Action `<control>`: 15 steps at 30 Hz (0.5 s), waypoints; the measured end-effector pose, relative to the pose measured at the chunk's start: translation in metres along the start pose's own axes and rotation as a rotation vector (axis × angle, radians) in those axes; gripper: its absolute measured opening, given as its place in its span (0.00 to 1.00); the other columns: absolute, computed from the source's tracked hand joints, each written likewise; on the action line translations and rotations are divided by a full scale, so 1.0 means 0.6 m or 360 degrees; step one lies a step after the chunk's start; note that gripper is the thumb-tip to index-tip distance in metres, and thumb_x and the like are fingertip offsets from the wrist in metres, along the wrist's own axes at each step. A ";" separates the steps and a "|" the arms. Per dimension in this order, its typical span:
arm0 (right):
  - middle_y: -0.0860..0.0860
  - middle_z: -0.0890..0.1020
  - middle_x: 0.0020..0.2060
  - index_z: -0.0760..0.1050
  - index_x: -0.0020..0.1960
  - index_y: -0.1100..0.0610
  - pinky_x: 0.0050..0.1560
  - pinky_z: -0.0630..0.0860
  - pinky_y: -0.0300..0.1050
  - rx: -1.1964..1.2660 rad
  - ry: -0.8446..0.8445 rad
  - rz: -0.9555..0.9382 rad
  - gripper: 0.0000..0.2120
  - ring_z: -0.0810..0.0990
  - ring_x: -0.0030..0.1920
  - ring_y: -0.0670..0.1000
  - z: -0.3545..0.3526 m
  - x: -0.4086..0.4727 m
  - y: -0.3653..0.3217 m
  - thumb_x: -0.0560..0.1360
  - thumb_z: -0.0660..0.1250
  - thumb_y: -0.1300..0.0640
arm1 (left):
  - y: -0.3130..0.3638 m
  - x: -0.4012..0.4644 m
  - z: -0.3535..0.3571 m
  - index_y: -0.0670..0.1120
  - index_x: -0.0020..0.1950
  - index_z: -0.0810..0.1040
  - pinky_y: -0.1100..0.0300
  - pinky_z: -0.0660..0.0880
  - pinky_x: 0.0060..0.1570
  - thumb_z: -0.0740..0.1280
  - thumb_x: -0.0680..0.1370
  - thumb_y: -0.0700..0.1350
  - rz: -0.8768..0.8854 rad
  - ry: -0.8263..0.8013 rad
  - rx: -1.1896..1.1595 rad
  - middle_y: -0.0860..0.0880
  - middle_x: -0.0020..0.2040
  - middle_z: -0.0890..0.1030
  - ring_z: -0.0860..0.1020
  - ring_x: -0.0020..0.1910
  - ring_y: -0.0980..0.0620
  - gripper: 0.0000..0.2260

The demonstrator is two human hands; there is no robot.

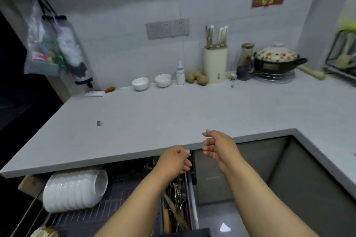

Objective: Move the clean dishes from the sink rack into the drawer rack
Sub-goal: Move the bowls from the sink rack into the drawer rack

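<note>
— Inspecting the hands first: what do the fingers show?

— The left hand (pixel 176 159) is curled loosely over the open drawer rack (pixel 115 208), fingertips tucked in. Whether it pinches anything cannot be told; the view is too blurred. The right hand (pixel 217 145) hangs just beside it, fingers (pixel 209 152) half bent, thumb raised, gripping nothing visible.

— And the dishes?

— A row of white bowls (pixel 74 191) lies on its side in the drawer rack, well to the left of the left fingers and below the countertop (pixel 154 117) edge. Directly beneath those fingers sits the cutlery compartment (pixel 178 204), holding metal utensils and wooden handles.

— The sink?

— The sink (pixel 279 169) lies below and to the right of the right fingers; no rack shows in the visible part.

— Beyond the fingertips?

— Far across the countertop, against the wall: two small white bowls (pixel 151 82), a white bottle (pixel 180 74), potatoes (pixel 197 78), a knife block (pixel 215 63) and a lidded pot (pixel 276 59).
</note>
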State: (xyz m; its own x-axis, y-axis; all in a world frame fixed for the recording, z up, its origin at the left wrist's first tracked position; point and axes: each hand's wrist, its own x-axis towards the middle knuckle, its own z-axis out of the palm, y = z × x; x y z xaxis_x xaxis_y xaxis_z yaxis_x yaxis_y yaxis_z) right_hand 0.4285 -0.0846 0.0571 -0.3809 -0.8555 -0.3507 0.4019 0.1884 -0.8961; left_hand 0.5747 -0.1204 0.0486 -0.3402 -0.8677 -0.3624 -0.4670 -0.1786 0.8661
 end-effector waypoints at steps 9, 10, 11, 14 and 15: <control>0.54 0.72 0.30 0.75 0.47 0.60 0.29 0.69 0.41 0.0208 0.0748 -0.0266 0.03 0.70 0.29 0.51 -0.375 0.004 -0.142 0.76 0.62 0.62 | 0.174 0.043 0.282 0.44 0.47 0.76 0.61 0.74 0.35 0.61 0.81 0.46 0.0226 -0.0482 0.0249 0.46 0.40 0.83 0.82 0.34 0.51 0.07; 0.54 0.71 0.30 0.75 0.47 0.60 0.30 0.68 0.42 0.0238 0.0819 -0.0283 0.03 0.70 0.29 0.51 -0.415 0.001 -0.153 0.76 0.62 0.62 | 0.190 0.049 0.313 0.44 0.47 0.75 0.61 0.74 0.34 0.61 0.81 0.46 0.0257 -0.0518 0.0262 0.47 0.39 0.83 0.82 0.34 0.50 0.07; 0.54 0.71 0.31 0.75 0.47 0.60 0.31 0.68 0.42 0.0274 0.0881 -0.0293 0.03 0.69 0.29 0.52 -0.454 -0.002 -0.164 0.76 0.63 0.63 | 0.205 0.056 0.345 0.44 0.47 0.75 0.61 0.74 0.34 0.62 0.81 0.46 0.0288 -0.0547 0.0269 0.47 0.39 0.83 0.82 0.33 0.50 0.07; 0.54 0.71 0.31 0.74 0.45 0.59 0.32 0.68 0.42 0.0341 0.1062 -0.0297 0.02 0.69 0.30 0.51 -0.571 -0.011 -0.187 0.76 0.64 0.62 | 0.244 0.071 0.438 0.44 0.47 0.76 0.58 0.75 0.39 0.61 0.80 0.45 0.0345 -0.0630 0.0292 0.47 0.38 0.83 0.82 0.33 0.51 0.07; 0.54 0.71 0.31 0.73 0.45 0.59 0.32 0.68 0.42 0.0364 0.1130 -0.0300 0.02 0.69 0.30 0.51 -0.610 -0.012 -0.193 0.76 0.64 0.61 | 0.256 0.075 0.469 0.44 0.46 0.76 0.59 0.75 0.39 0.61 0.80 0.45 0.0354 -0.0672 0.0297 0.47 0.38 0.83 0.82 0.33 0.52 0.07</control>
State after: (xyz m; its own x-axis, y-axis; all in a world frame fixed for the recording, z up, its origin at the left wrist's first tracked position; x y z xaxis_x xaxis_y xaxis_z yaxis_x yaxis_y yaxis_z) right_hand 0.0799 0.0763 0.0636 -0.8721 -0.3342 -0.3573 0.4099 -0.1003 -0.9066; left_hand 0.2580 -0.0566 0.0683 -0.7300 -0.6052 -0.3174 -0.4705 0.1082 0.8757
